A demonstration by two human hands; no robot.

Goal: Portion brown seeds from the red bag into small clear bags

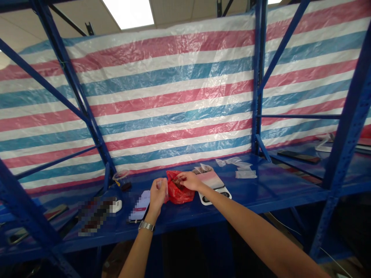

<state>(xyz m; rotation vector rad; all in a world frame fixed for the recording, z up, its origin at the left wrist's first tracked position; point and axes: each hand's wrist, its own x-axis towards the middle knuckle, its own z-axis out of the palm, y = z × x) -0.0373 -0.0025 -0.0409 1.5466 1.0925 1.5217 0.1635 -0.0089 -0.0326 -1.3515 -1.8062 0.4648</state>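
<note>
A red plastic bag (182, 196) stands with its mouth spread on the blue shelf, and dark brown pieces (176, 182) show inside. My right hand (187, 180) reaches over its rim, fingers curled together at the brown pieces; what they pinch is too small to make out. Left of the bag, my left hand (159, 193) is closed on a small clear plastic bag (165, 190). Just right of the red bag lies a white kitchen scale (213, 181), partly behind my right wrist. Small clear bags with brown contents (199, 169) lie at its far side.
Several flat clear bags (246, 174) lie farther right on the blue shelf (272, 185). A lit phone (142, 204) lies left of my left hand, with a clear plastic cup (121, 177) behind it. Blue uprights (256, 77) and a striped sheet (174, 104) bound the back.
</note>
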